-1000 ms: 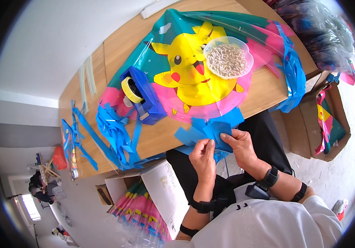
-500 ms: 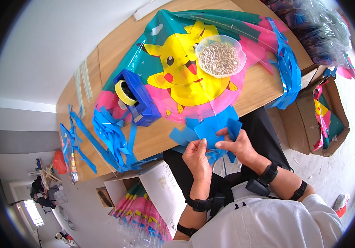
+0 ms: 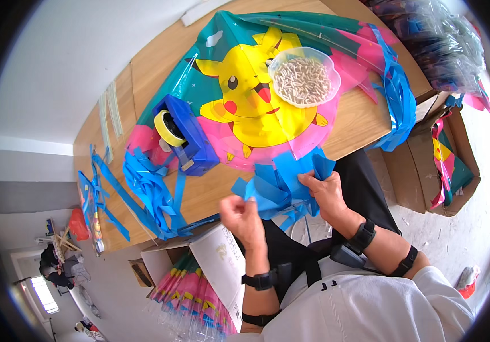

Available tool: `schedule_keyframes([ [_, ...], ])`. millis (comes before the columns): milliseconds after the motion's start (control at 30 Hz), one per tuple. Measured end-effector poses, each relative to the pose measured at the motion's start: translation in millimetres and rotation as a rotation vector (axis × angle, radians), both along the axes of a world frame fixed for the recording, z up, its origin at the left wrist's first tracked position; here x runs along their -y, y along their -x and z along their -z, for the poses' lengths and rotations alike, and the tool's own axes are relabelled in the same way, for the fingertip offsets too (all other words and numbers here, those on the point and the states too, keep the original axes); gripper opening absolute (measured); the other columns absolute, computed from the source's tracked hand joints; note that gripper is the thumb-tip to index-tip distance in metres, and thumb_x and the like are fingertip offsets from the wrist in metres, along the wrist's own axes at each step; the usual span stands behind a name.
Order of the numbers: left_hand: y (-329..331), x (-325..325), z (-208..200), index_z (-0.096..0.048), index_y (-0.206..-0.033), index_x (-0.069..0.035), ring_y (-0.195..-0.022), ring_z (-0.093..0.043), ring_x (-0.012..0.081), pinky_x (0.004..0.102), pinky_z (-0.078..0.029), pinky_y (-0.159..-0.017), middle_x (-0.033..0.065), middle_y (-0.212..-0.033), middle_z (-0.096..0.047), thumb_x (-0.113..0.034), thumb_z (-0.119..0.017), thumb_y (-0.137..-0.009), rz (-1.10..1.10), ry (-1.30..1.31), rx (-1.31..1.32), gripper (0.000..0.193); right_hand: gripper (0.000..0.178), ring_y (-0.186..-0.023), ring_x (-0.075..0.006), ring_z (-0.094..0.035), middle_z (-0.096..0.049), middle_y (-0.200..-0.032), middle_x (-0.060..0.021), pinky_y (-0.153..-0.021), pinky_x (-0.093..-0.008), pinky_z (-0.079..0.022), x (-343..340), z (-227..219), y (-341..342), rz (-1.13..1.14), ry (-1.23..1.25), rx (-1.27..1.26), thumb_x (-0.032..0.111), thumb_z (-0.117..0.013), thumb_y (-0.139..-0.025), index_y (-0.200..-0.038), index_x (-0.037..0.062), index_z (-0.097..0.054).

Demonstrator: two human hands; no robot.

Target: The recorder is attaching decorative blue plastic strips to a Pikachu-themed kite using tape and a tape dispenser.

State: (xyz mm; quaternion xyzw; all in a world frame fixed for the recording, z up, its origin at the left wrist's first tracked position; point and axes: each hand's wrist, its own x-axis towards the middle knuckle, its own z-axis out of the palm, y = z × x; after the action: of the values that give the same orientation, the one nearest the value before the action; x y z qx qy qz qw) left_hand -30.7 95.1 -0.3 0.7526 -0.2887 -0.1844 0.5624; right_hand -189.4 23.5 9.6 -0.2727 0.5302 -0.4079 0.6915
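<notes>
A kite with a yellow cartoon animal on green and pink film lies on the table, its lower edge towards me. Blue film strips bunch up at that edge, between my hands. My right hand pinches the strips at the right side of the bunch, thumb on top. At the left, my left hand has its fingers curled and its thumb tip at the edge of a strip; slight blur softens its fingertips. On the kite sits a clear bowl of small pale tubes.
A blue tape dispenser with yellow tape stands left of the kite. Blue strips lie in a pile and hang over the right edge. Open cartons hold folded kites, one below the table, one at right. Thin white rods lie far left.
My left hand has moved left and slightly down, away from my right hand. The blue strips between them have spread apart. My right hand has shifted only a little.
</notes>
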Motion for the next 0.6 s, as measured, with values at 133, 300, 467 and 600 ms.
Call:
schedule_keyframes([
  [133,-17.0,12.5,-16.6,-0.055,-0.112,-0.001,-0.098,-0.050,0.0282,0.0401,-0.041,-0.088,0.0142,-0.106,-0.053,0.002,-0.063,-0.076,0.006,-0.017,0.651,0.037,0.006,-0.063,-0.0060,-0.052,-0.059,-0.070,0.0023,-0.056,-0.0253,-0.044,8.7,3.5,-11.1,0.061,-0.001,-0.036,0.002,-0.067,-0.079,-0.076,0.0009,-0.062],
  [300,12.6,30.1,-27.5,-0.053,-0.119,-0.001,-0.115,-0.047,0.0353,0.0445,-0.037,-0.097,0.0167,-0.123,-0.052,-0.010,-0.060,-0.084,0.608,-0.085,0.810,0.037,0.006,-0.063,-0.0055,-0.048,-0.058,-0.070,0.0027,-0.054,-0.0254,-0.042,6.5,23.0,-17.6,0.069,0.056,-0.115,0.002,-0.067,-0.078,-0.076,0.0004,-0.062],
  [467,35.1,30.6,-8.2,-0.048,-0.127,0.001,-0.124,-0.041,0.0354,0.0457,-0.032,-0.102,0.0180,-0.134,-0.046,-0.023,-0.062,-0.086,0.733,-0.233,0.854,0.050,0.011,-0.060,-0.0059,-0.047,-0.056,-0.067,0.0029,-0.052,-0.0260,-0.041,3.0,26.1,-19.7,0.075,0.042,-0.176,0.005,-0.070,-0.076,-0.070,0.0007,-0.061],
  [600,32.7,26.8,-2.2,-0.047,-0.128,0.003,-0.125,-0.040,0.0362,0.0473,-0.031,-0.102,0.0189,-0.136,-0.044,-0.026,-0.062,-0.086,0.700,-0.303,0.896,0.053,0.014,-0.058,-0.0063,-0.045,-0.055,-0.064,0.0026,-0.050,-0.0256,-0.040,2.8,29.8,-20.3,0.135,0.024,-0.170,0.005,-0.070,-0.076,-0.066,0.0010,-0.060],
])
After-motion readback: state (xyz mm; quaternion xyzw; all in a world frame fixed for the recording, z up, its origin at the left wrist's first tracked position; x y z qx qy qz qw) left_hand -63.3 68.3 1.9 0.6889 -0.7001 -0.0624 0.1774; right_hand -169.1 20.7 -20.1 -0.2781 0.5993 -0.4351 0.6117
